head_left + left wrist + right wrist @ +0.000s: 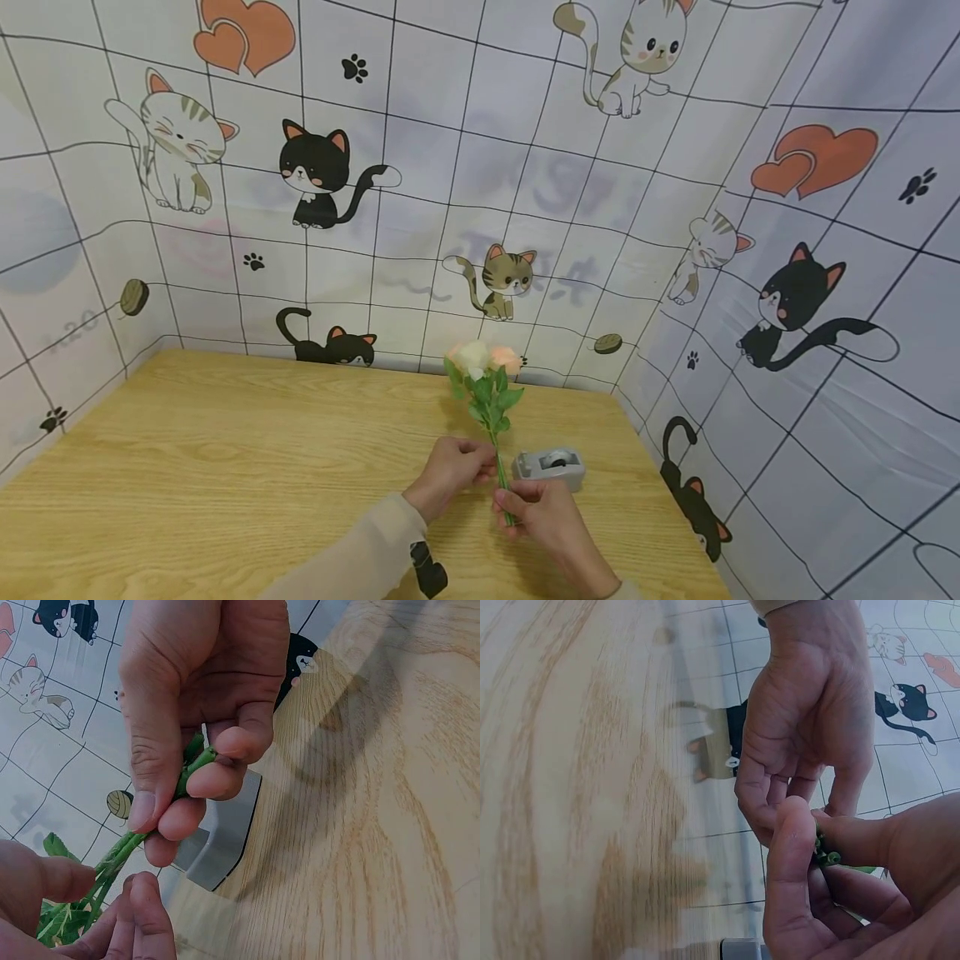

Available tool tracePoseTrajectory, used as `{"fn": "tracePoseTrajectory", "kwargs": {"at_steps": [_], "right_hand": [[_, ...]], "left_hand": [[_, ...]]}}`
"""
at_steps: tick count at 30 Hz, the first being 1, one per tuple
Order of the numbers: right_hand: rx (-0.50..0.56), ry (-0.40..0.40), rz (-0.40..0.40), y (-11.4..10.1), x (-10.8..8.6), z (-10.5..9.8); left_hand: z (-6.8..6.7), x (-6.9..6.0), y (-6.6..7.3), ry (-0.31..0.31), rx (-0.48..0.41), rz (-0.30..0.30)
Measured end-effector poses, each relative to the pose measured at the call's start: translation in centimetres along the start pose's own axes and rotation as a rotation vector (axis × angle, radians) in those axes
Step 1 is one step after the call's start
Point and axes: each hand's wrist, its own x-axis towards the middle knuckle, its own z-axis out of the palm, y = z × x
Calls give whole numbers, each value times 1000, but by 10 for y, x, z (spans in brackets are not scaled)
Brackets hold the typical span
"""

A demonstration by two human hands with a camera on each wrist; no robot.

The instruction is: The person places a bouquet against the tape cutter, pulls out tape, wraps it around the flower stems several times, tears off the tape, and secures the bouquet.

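your right hand grasps the flowers low on their green stems, thumb pressed to one side and fingers curled round the other; in the left wrist view the stem ends show among those fingers. your left hand is just ahead of your right hand and to its left, its fingers bent close about the stems a little higher up; whether they pinch the stems or only lie beside them, i cannot tell. the flowers lean away from you, with the leaves, a white bloom and a peach bloom beyond both your hands. a grey tape dispenser sits on the table just past your right hand. behind your left hand, a black device is at your left sleeve. beyond both hands hangs a cat-printed cloth.
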Motion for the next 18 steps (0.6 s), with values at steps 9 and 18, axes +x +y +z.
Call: {"fn": "tracePoseTrajectory", "kwargs": {"at_steps": [9,18], "right_hand": [[8,54,-3,-2,-2,2],[-45,83,-16,-3,-3,5]], "left_hand": [[3,6,-4,15,-28,-11],[5,9,-5,17,-34,-25]]}}
